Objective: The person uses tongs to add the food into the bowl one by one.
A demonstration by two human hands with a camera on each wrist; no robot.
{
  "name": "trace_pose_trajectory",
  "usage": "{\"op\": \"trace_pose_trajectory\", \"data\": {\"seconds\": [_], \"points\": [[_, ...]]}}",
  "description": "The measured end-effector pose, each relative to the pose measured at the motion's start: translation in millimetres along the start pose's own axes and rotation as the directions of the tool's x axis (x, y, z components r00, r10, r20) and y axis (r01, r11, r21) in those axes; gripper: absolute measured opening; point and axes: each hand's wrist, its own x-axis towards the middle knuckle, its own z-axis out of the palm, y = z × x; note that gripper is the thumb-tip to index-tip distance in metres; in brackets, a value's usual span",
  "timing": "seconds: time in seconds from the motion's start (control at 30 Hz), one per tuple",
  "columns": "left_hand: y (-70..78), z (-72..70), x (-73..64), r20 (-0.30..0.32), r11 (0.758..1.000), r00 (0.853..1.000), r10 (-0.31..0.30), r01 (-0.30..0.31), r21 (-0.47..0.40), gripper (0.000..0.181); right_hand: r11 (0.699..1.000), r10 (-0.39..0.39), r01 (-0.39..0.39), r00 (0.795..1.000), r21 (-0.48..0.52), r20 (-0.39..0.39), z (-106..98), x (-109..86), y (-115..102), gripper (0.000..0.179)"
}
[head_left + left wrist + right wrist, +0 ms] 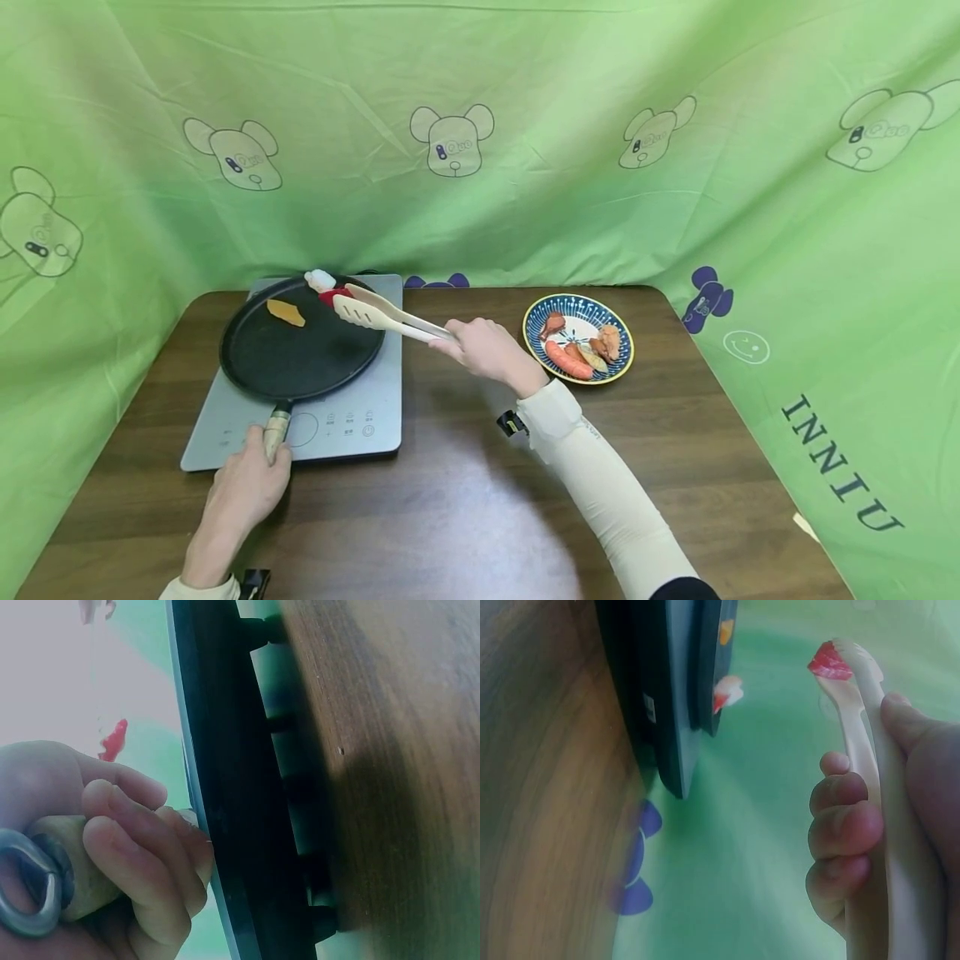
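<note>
While the left hand [251, 483] clasps the pan handle [276, 435], the right hand [491, 354] grips tongs [894, 787] pinching 1 red piece [831, 663]. Left of this grip lies 1 orange piece [287, 313].

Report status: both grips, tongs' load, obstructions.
Left grip on pan handle. Right grip on tongs. Red piece in tongs' tips, above pan. No obstruction visible.

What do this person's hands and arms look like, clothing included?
The left hand and right hand are ungloved. The right sleeve is cream, with a faint marking near the wrist and black fabric at its upper end; on the left, only a cream cuff shows. A small black device sits at each wrist.
</note>
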Motion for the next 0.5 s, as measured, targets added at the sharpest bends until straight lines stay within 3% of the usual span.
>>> {"op": "trace_pose_trajectory", "data": {"seconds": [0.5], "points": [[0.8,-0.1,-1.2,-0.014,1.000,1.000,0.000,0.000,-0.004,0.049,0.998,-0.049,0.052,0.996,-0.046,0.077,9.1,9.4,-23.7,0.037]]}}
